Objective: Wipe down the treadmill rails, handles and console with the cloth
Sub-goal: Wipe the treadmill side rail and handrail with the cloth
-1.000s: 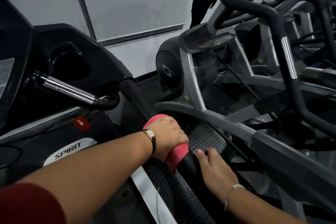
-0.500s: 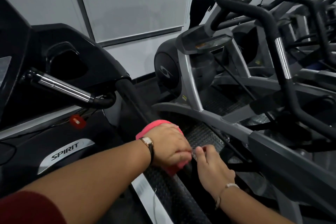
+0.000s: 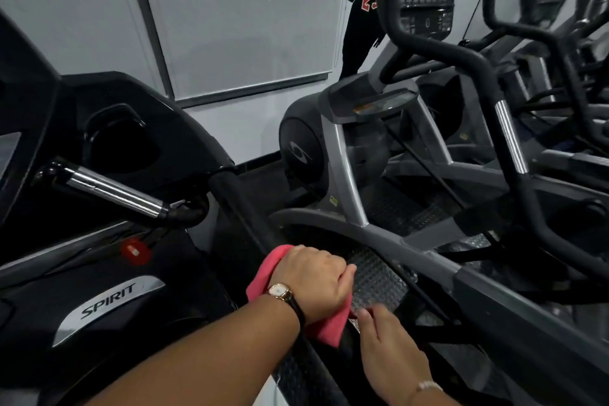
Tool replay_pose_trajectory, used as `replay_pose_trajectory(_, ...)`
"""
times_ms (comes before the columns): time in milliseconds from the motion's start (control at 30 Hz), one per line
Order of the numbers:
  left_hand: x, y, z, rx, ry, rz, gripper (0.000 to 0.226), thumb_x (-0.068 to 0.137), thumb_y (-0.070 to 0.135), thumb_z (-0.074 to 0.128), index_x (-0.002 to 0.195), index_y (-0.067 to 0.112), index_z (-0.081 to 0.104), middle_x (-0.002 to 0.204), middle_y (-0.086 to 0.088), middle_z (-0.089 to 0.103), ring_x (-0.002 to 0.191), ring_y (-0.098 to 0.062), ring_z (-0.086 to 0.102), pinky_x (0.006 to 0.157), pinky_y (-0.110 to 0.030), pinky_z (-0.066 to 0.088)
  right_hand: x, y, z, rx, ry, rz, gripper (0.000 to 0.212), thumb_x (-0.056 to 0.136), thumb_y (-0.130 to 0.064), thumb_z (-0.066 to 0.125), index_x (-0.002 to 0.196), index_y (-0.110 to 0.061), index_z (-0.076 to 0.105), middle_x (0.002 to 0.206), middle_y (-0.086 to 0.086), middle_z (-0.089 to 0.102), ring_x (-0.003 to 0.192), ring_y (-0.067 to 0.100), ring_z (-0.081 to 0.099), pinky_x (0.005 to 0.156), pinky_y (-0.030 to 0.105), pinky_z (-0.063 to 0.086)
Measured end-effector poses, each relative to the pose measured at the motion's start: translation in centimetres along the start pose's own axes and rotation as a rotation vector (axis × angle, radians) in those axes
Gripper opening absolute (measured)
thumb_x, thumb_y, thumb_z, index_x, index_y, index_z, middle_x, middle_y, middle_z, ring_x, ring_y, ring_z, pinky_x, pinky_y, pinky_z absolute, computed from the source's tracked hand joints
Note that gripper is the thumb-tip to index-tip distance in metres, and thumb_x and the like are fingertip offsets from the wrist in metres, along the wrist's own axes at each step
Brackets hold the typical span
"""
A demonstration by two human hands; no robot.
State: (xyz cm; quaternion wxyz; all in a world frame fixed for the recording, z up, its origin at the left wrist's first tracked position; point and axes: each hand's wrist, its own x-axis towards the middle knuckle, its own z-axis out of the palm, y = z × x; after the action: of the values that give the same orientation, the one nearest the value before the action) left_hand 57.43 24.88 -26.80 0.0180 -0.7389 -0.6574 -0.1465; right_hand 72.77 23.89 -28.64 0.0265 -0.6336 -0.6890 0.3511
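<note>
My left hand is wrapped around the treadmill's black right rail with a pink cloth pressed under the palm. The cloth sticks out above the wrist and below the fingers. My right hand rests on the same rail just below the cloth, its fingertips touching the cloth's lower edge. The black console with a cup holder sits at the upper left. A chrome handle juts out beneath it.
A red safety key hangs below the chrome handle, above the SPIRIT badge. An elliptical machine with grey frame and black handlebars stands close on the right. A white wall panel is behind.
My left hand with the cloth has slid up and down on the rail within a short span. My right hand has moved from beside the rail to just under the cloth.
</note>
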Motion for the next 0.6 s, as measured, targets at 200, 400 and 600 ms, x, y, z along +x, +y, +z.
replay_pose_trajectory(200,-1.5,-2.0,1.1,-0.047,0.064,0.109,0.036,0.088,0.041,0.033,0.079,0.024,0.063,0.082,0.009,0.066,0.082,-0.016,0.06,0.086,-0.036,0.041,0.0,0.3,0.5,0.0,0.047,-0.019,0.031,0.096,-0.048,0.021,0.081,-0.029,0.041,0.104,-0.012,0.052,0.095,0.014,0.048,0.092,0.042,0.038)
replay_pose_trajectory(400,-3.5,-5.8,1.9,-0.053,0.121,0.117,0.03,0.087,0.04,0.04,0.096,0.033,0.068,0.103,0.019,0.066,0.112,-0.008,0.054,0.104,-0.035,0.025,-0.1,0.4,0.5,0.042,0.079,-0.055,0.029,0.097,-0.047,0.022,0.083,-0.031,0.043,0.097,-0.012,0.052,0.091,0.015,0.051,0.088,0.04,0.039)
replay_pose_trajectory(600,-1.0,-3.5,0.6,0.038,0.049,-0.114,0.045,0.078,0.044,0.024,0.075,0.024,0.064,0.081,0.012,0.063,0.09,-0.013,0.052,0.091,-0.03,0.022,0.1,0.6,0.6,0.056,0.072,-0.075,0.029,0.097,-0.046,0.023,0.082,-0.032,0.044,0.092,-0.012,0.052,0.092,0.016,0.054,0.09,0.042,0.039)
